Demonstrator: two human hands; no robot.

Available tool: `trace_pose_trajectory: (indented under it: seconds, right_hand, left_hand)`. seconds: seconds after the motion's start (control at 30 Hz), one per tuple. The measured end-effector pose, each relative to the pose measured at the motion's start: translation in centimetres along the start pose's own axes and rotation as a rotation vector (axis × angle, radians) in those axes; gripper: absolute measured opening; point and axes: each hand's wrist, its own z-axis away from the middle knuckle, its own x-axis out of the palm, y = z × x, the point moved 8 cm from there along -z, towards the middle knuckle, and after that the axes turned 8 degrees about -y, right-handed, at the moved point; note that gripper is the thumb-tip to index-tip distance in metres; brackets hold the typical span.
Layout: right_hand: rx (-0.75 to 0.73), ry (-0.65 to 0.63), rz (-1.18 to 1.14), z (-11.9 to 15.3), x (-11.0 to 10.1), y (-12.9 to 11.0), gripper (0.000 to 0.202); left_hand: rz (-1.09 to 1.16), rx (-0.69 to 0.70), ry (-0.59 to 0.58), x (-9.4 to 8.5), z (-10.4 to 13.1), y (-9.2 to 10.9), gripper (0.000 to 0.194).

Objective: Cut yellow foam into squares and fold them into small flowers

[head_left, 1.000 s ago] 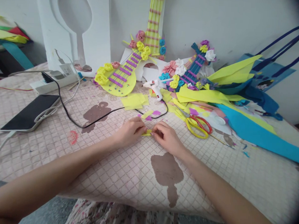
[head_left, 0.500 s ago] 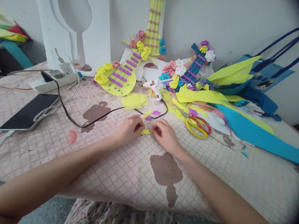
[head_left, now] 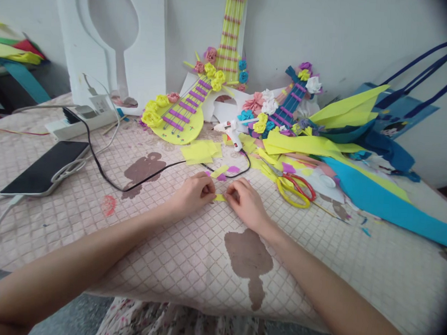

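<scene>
Between my two hands is a small strip of yellow crepe paper, low over the quilted cloth. My left hand pinches its left end between thumb and fingertips. On the other end, the fingers of my right hand are closed in a pinch too. Most of the strip is covered by the fingers. Just beyond the hands lie yellow paper pieces and purple scraps. Scissors with red and yellow handles rest right of my right hand. Farther back, a white glue gun lies with its black cord curving past.
At the left are a tablet and a power strip. Paper-flowered toy guitars, one yellow and one blue, stand at the back. Blue crepe paper and a blue bag fill the right. A white cut-out board leans behind.
The yellow strip shows slightly less between my fingertips. Both hands keep almost the same place and pinch; the view has shifted very slightly.
</scene>
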Motion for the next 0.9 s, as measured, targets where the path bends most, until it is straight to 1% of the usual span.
trace_pose_trajectory:
  seconds: [0.23, 0.37, 0.43, 0.53, 0.6, 0.8, 0.9]
  right_hand:
    - [0.052, -0.046, 0.05, 0.0, 0.2, -0.4, 0.005]
    - [0.072, -0.043, 0.047, -0.1, 0.2, -0.2, 0.007]
    - [0.048, -0.013, -0.015, -0.1, -0.1, -0.3, 0.007]
    - [0.022, 0.046, -0.182, 0.2, -0.9, -0.4, 0.004]
    - [0.022, 0.063, -0.269, 0.5, -1.2, -0.5, 0.004]
    - [0.027, 0.062, -0.433, 0.9, -1.3, -0.9, 0.011]
    - [0.076, -0.002, -0.614, 0.9, -0.6, -0.6, 0.02]
  left_hand:
    - [-0.002, -0.015, 0.012, -0.1, 0.0, 0.2, 0.003]
    - [0.012, -0.026, 0.021, -0.1, 0.1, 0.2, 0.003]
    - [0.044, -0.024, 0.034, -0.2, 0.2, 0.1, 0.007]
    - [0.119, -0.042, 0.047, -0.4, 0.3, 0.0, 0.022]
    - [0.199, -0.071, 0.03, -0.2, 0.4, 0.0, 0.028]
    - [0.512, -0.161, -0.045, 0.5, 0.7, 0.2, 0.024]
    - [0.637, -0.255, -0.084, 0.9, 1.0, -0.3, 0.024]
